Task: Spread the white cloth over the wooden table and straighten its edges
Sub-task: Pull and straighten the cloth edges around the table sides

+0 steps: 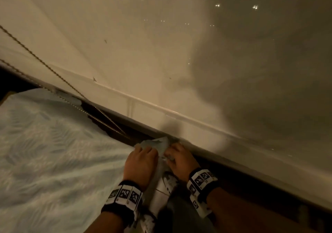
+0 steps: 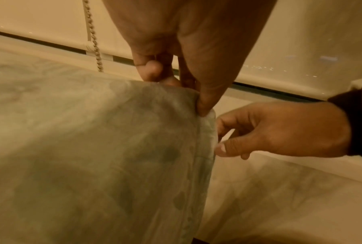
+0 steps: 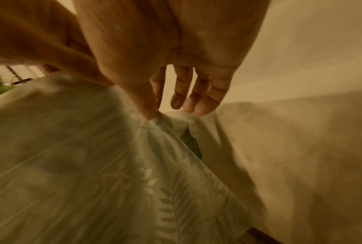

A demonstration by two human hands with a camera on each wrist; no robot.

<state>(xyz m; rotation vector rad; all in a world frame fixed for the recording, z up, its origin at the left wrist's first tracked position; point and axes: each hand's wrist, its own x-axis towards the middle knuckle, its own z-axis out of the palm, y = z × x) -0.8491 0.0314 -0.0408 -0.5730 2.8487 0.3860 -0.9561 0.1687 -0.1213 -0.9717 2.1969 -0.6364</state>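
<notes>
The white cloth point(image 1: 53, 152), woven with a leaf pattern, lies over the table on the left. A dark strip of the wooden table point(image 1: 115, 125) shows bare along its far edge. Both hands meet at the cloth's far right corner point(image 1: 158, 143), close to the sill. My left hand point(image 1: 142, 158) pinches the corner between thumb and fingers point(image 2: 202, 105). Beside it, my right hand point(image 1: 179, 158) pinches the hem point(image 2: 212, 132) just below, thumb point(image 3: 148, 113) on the fabric and the other fingers point(image 3: 188, 99) loosely extended. The cloth point(image 3: 92, 173) drapes down from the corner.
A cream roller blind point(image 1: 161, 44) with its bottom rail point(image 1: 179, 114) hangs right behind the table. Beaded cords point(image 1: 53, 73) run across the blind at the left. Pale floor tiles point(image 2: 280, 198) show below the hanging cloth edge.
</notes>
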